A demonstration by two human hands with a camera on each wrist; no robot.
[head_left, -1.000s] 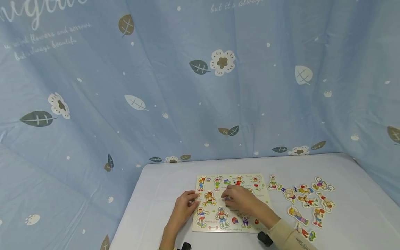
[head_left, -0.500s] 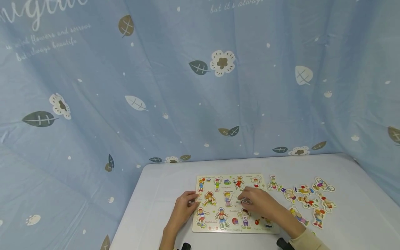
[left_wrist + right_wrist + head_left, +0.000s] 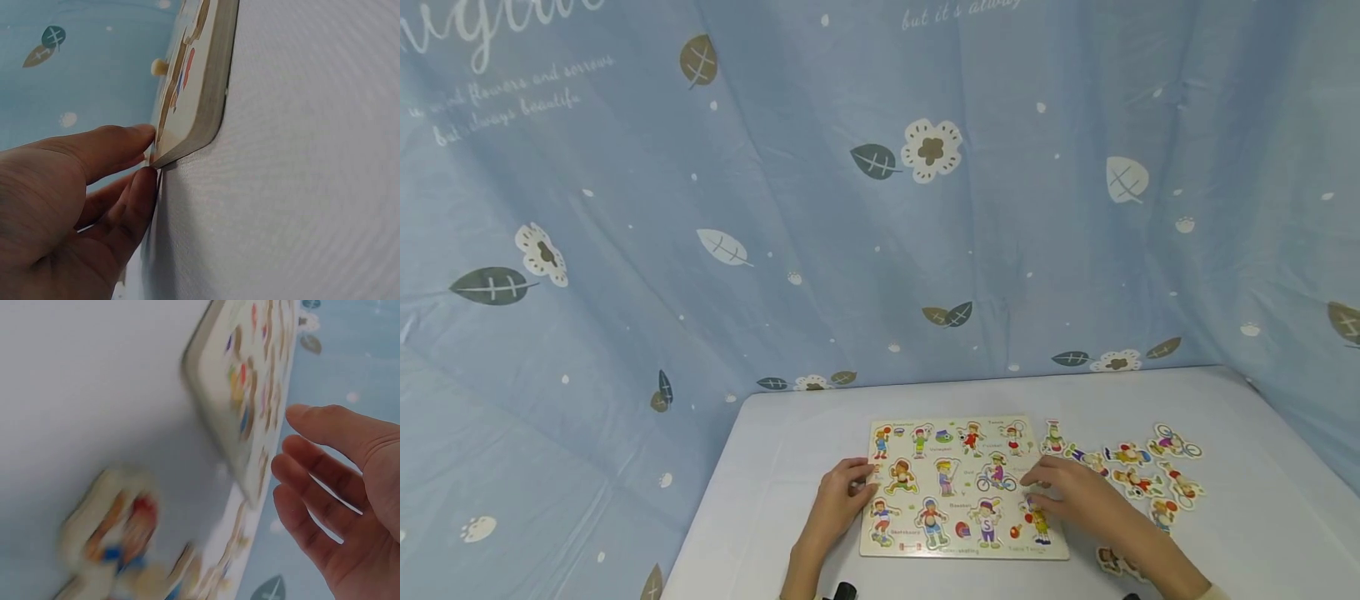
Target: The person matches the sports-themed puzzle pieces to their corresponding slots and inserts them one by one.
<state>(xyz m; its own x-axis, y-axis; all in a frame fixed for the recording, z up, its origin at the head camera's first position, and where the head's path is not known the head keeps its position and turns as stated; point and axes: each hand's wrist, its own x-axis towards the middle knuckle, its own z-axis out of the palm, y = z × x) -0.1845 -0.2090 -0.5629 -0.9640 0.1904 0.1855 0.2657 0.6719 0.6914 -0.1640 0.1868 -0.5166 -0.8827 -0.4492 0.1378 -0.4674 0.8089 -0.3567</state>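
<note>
A puzzle board (image 3: 927, 481) with cut-out sports figures lies flat on the white table. At its left edge, my left hand (image 3: 835, 500) pinches the rim between thumb and fingers; the left wrist view shows this hand (image 3: 75, 194) close at the board's corner (image 3: 203, 112). My right hand (image 3: 1078, 493) hovers by the board's right edge, near the cyclist figure (image 3: 996, 475). In the right wrist view this hand (image 3: 337, 481) has its fingers loosely bent and apart, with nothing between them. A small wooden knob (image 3: 159, 67) sticks up from the board.
Several loose figure pieces (image 3: 1138, 482) lie to the right of the board, some behind my right forearm. One blurred loose piece (image 3: 122, 531) shows in the right wrist view. A blue patterned curtain (image 3: 880, 208) hangs behind the table (image 3: 820, 425).
My right hand has moved right across the board, from over the golfer figure, past the cyclist, to the right edge, uncovering both. My left hand stays at the left edge.
</note>
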